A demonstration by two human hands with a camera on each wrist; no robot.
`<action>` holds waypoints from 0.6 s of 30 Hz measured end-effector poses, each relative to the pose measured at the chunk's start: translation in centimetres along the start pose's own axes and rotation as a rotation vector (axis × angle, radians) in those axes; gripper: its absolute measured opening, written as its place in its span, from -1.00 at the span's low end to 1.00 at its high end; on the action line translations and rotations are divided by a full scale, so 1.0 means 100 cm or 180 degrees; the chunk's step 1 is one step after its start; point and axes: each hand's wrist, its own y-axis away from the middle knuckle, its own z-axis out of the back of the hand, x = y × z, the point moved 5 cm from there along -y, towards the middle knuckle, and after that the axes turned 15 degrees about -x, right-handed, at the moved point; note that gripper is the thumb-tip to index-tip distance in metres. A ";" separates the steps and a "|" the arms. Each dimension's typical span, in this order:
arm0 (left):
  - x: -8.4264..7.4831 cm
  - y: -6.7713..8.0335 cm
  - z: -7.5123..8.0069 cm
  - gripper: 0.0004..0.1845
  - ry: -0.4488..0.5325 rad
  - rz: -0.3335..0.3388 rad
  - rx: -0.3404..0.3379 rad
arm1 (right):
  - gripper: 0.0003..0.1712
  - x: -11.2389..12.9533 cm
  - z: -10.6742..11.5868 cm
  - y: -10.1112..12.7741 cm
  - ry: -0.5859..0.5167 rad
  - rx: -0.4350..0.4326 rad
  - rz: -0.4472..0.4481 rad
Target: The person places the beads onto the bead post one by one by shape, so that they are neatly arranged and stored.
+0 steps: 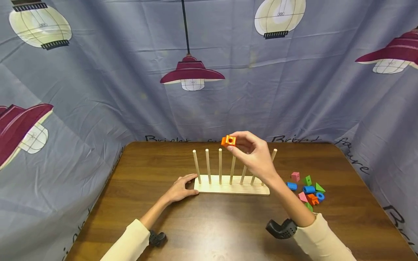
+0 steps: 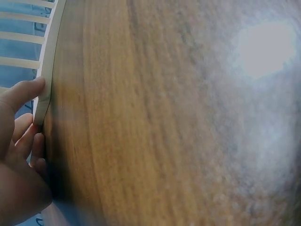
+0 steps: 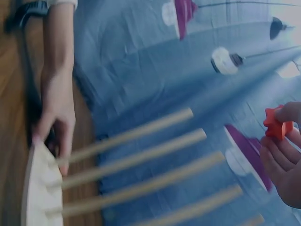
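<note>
Table (image 1: 137,174) carries the peg rack (image 1: 228,188): flat wooden base, seven upright dowels in a row. Left hand (image 1: 181,188) rests on the table at the rack's left end, fingers fairly straight and lightly spread, fingertips (image 2: 35,87) pressed against the base edge; thumb lies along the near side. Right hand (image 1: 256,154) is raised above the rack, thumb and first fingers pinching the orange block (image 1: 228,140), other fingers loosely curled behind. Block sits at the fingertips, clear of the table, just above and slightly left of the top of the fourth dowel (image 1: 232,169); its centre hole faces the head camera. Not touching any dowel as far as I can tell. In the right wrist view the block (image 3: 278,125) shows at the fingertips with the dowels running across below it. Loose pieces (image 1: 307,190) lie in a cluster on the table to the right of the right forearm, well apart from both sets of fingers: pink, green, blue, orange shapes. Black wrist mounts (image 1: 281,228) sit on both forearms at the sleeve cuffs.
</note>
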 end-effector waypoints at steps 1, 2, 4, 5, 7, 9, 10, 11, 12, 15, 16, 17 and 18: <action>0.000 0.000 0.000 -0.26 0.0000 0.0006 0.0000 | -0.68 -0.001 -0.007 0.001 -0.0037 0.0030 0.0000; 0.000 -0.001 0.000 -0.26 -0.0017 0.0010 -0.0002 | -0.68 -0.001 -0.014 0.001 -0.0062 0.0047 -0.0005; 0.001 -0.001 0.000 -0.27 -0.0043 0.0024 0.0002 | -0.68 -0.003 -0.027 0.002 -0.0085 0.0091 -0.0002; 0.001 -0.001 0.000 -0.27 -0.0048 0.0032 0.0007 | -0.69 -0.003 -0.033 0.002 -0.0089 0.0109 0.0000; 0.002 -0.001 0.000 -0.27 -0.0053 0.0052 0.0008 | -0.69 -0.005 -0.044 0.001 -0.0116 0.0143 -0.0036; 0.003 -0.001 0.000 -0.27 -0.0063 0.0056 0.0005 | -0.70 -0.007 -0.053 0.000 -0.0116 0.0172 -0.0082; 0.003 -0.001 0.000 -0.28 -0.0065 0.0059 0.0000 | -0.70 -0.008 -0.057 -0.001 -0.0116 0.0182 -0.0106; 0.003 -0.001 0.000 -0.28 -0.0076 0.0057 -0.0009 | -0.70 -0.009 -0.061 -0.001 -0.0094 0.0198 -0.0129; 0.003 -0.001 0.000 -0.28 -0.0076 0.0062 -0.0010 | -0.70 -0.010 -0.065 -0.001 -0.0060 0.0214 -0.0149; 0.004 -0.001 0.000 -0.27 -0.0081 0.0060 -0.0004 | -0.70 -0.016 -0.076 -0.001 -0.0002 0.0270 -0.0212; 0.004 -0.001 0.000 -0.27 -0.0078 0.0065 0.0001 | -0.70 -0.018 -0.079 -0.001 0.0037 0.0278 -0.0231; 0.004 -0.001 -0.001 -0.27 -0.0075 0.0059 0.0004 | -0.70 -0.020 -0.081 -0.001 0.0062 0.0288 -0.0261; 0.004 -0.001 -0.001 -0.27 -0.0071 0.0066 0.0013 | -0.70 -0.022 -0.084 0.000 0.0088 0.0296 -0.0288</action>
